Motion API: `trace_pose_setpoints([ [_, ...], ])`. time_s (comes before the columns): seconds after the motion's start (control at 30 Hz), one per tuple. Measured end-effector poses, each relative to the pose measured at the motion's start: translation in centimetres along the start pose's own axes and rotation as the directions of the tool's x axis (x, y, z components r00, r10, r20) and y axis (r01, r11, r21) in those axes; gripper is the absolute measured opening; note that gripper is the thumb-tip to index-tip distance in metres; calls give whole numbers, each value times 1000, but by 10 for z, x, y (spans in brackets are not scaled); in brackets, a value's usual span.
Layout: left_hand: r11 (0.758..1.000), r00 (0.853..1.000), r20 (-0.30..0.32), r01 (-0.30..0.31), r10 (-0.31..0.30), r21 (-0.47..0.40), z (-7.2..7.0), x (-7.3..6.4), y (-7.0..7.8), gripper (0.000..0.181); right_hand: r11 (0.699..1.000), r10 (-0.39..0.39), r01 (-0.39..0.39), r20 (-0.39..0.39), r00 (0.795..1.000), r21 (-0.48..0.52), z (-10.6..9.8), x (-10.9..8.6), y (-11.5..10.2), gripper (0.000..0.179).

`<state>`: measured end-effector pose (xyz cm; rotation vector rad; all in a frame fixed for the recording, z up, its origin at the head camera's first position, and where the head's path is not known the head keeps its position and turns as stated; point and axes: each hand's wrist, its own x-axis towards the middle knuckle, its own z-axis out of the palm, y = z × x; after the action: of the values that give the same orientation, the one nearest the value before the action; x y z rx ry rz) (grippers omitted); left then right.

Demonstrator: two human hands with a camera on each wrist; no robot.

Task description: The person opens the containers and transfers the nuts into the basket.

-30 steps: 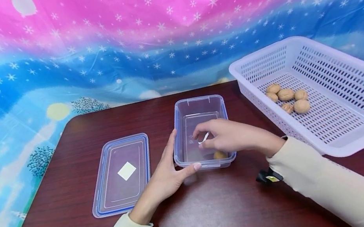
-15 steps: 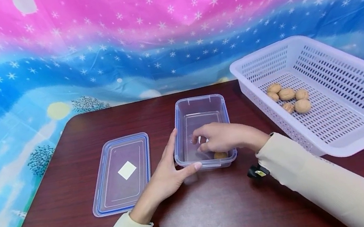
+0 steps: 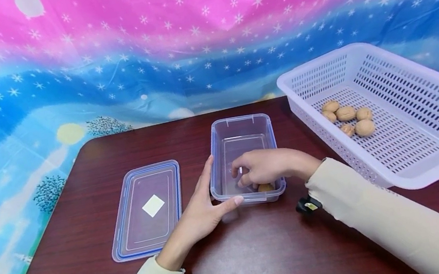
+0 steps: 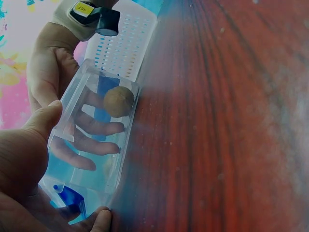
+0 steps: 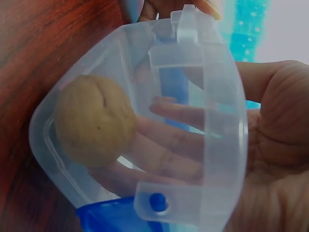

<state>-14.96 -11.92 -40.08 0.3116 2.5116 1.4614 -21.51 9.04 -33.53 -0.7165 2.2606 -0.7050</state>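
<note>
A clear plastic food container (image 3: 239, 126) stands on the table with its top off. My left hand (image 3: 198, 214) holds its near left corner, thumb on the front rim and fingers along the left wall. Inside, my right hand (image 3: 268, 165) reaches down with its fingers loosely spread and nothing between them. A walnut (image 3: 265, 187) lies on the container's floor near the front wall, below the right hand. Through the clear plastic, the right wrist view shows this walnut (image 5: 94, 121) close up, with the right fingers (image 5: 169, 135) stretched out behind it.
The container's lid (image 3: 148, 229), blue-sealed with a white square label (image 3: 153, 206), lies flat at left. A pale lilac slotted basket (image 3: 325, 153) at right holds several walnuts (image 3: 345, 113). A printed cloth (image 3: 170, 44) hangs behind the dark wooden table (image 3: 257, 265).
My right hand and forearm have shifted slightly left and lower into the container. The left hand, container, lid and basket have stayed in place.
</note>
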Motion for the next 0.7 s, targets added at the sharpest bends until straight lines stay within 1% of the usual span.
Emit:
trace_pose_setpoints([
  [0.13, 1000, 1000, 1, 8, -8, 0, 0, 0, 0, 113, 1000, -2, 2, 30, 1000, -2, -2, 2, 2, 28],
  [0.23, 1000, 1000, -1, 10, -10, 3, 0, 0, 0, 113, 1000, -4, 5, 48, 999, -24, -4, 2, 2, 29],
  [0.33, 1000, 1000, -3, 13, -13, 8, 0, -1, 1, 113, 999, -10, 12, 49, 999, -48, -5, 2, 1, 26],
  [0.47, 1000, 1000, -2, 18, -18, 15, 0, -1, 1, 113, 1000, -2, 4, 65, 998, -21, -5, 1, 1, 23],
  [0.57, 1000, 1000, 1, 17, -17, 22, -1, -1, 0, 113, 1000, 8, -10, 93, 996, 27, -5, 1, 2, 21],
  [0.7, 999, 1000, 0, 16, -16, 29, -1, -1, 0, 112, 999, -10, 3, 118, 993, 54, -6, 2, 4, 19],
])
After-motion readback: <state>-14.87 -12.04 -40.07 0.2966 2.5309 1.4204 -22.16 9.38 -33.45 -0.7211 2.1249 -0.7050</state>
